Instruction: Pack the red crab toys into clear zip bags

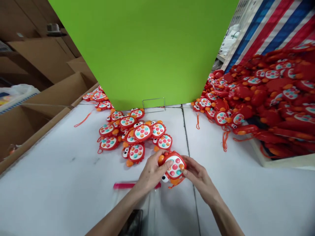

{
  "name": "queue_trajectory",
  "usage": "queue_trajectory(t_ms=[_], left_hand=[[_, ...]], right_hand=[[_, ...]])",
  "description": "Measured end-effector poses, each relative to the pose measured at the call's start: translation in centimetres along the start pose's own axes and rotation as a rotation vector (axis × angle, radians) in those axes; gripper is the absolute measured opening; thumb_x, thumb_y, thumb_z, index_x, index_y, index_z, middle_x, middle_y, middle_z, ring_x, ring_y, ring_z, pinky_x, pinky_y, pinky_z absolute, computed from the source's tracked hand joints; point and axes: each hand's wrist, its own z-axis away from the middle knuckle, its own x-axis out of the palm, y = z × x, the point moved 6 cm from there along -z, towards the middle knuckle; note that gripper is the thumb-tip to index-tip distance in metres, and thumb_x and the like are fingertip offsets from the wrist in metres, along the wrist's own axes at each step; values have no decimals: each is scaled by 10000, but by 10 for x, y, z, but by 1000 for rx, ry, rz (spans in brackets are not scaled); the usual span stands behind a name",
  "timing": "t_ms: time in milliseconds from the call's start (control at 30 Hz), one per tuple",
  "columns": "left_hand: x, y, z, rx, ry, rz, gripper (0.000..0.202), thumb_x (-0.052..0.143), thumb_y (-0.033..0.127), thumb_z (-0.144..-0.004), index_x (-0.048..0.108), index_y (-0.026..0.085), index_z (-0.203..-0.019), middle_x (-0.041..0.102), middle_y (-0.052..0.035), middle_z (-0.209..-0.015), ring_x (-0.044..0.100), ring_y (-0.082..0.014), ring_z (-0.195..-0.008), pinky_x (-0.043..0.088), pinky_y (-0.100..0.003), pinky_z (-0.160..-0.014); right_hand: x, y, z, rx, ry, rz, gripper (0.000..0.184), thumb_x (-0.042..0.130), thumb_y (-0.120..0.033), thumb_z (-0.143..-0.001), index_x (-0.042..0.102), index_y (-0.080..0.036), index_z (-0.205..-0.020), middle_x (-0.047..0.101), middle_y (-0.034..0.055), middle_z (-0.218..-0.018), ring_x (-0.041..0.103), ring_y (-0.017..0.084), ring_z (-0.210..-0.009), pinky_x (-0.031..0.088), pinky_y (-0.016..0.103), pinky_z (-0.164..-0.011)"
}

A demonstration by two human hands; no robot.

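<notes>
A red crab-shaped toy [175, 166] is held between both my hands just above the white table. It has a white face with coloured round buttons, a googly eye and orange claws. My left hand [154, 168] grips its left side, thumb lying on the white face. On the other side, my right hand [198, 173] holds the edge, its thumb near an orange button. Its cord hangs at the lower edge. Beyond my left hand lies a loose cluster of the same crab toys [135, 131], some overlapping, most with their buttons facing up.
A large heap of crab toys [270, 91] fills the right side, spilling over a pale tray rim [278, 160]. An upright green board [152, 52] stands at the back. Cardboard boxes [49, 98] line the left. A pink-edged clear pouch [124, 186] with a dark object lies near my left forearm.
</notes>
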Motion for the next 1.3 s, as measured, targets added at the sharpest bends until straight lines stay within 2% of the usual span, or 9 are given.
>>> queue_trajectory(t_ms=[100, 267, 367, 433, 467, 600, 700, 900, 1300], left_hand=[[0, 12, 3, 67, -51, -169, 323, 535, 290, -802, 534, 211, -1115, 616, -30, -924, 575, -188, -819, 435, -266, -710], [3, 23, 2, 79, -188, -311, 294, 554, 309, -780, 549, 226, -1062, 618, -30, -949, 562, -208, -868, 418, -275, -735], [-19, 27, 4, 97, 95, -264, 287, 592, 312, -750, 548, 218, -1018, 602, -32, -974, 552, -197, -882, 418, -276, -768], [-30, 20, 13, 52, 295, -170, 180, 588, 344, -758, 561, 193, -851, 600, -18, -829, 557, -169, -775, 427, -261, -711], [-28, 11, 18, -11, 306, -93, 187, 582, 367, -762, 545, 183, -766, 583, -7, -731, 550, -153, -693, 429, -251, -652], [16, -33, 33, -285, 101, 314, 279, 622, 403, -725, 534, 173, -855, 592, -16, -721, 573, -149, -643, 427, -237, -536], [33, -45, 30, -256, 143, 425, 455, 667, 369, -698, 487, 182, -1072, 622, -73, -950, 601, -184, -811, 470, -270, -630], [22, -40, 21, -145, 140, 312, 354, 649, 298, -728, 536, 145, -1027, 649, -73, -957, 606, -198, -856, 473, -289, -745], [19, -39, 30, -117, 60, 139, 298, 621, 313, -734, 536, 156, -973, 624, -53, -907, 577, -199, -835, 453, -274, -716]], right_hand=[[4, -14, -3, -38, -43, 68, 386, 610, -339, -785, 556, -240, -1154, 612, 47, -1137, 544, 226, -1050, 443, 349, -875], [15, -12, -9, -31, -142, 206, 302, 590, -359, -791, 621, -176, -1029, 659, 21, -839, 591, 179, -761, 476, 275, -660], [3, 2, -11, 15, 21, 29, 277, 606, -364, -778, 612, -176, -982, 659, 32, -868, 599, 189, -784, 495, 297, -671], [-7, 10, -11, 26, 191, -170, 272, 620, -355, -768, 599, -188, -982, 653, 42, -936, 603, 203, -837, 507, 334, -711], [-10, 14, -11, 21, 259, -263, 269, 627, -347, -763, 596, -192, -981, 647, 48, -968, 601, 211, -865, 508, 351, -731], [-1, 25, -9, -16, 369, -468, 241, 636, -316, -755, 608, -191, -959, 649, 55, -981, 596, 217, -914, 484, 374, -803], [14, 34, -2, -28, 396, -488, 248, 640, -295, -759, 602, -209, -989, 655, 43, -981, 596, 207, -928, 461, 374, -843], [20, 36, 10, 26, 283, -363, 306, 623, -320, -779, 585, -211, -1063, 634, 63, -1080, 582, 220, -973, 463, 362, -840], [0, 39, 8, 23, 279, -136, 184, 584, -375, -794, 580, -204, -863, 600, -1, -760, 562, 156, -693, 480, 274, -641]])
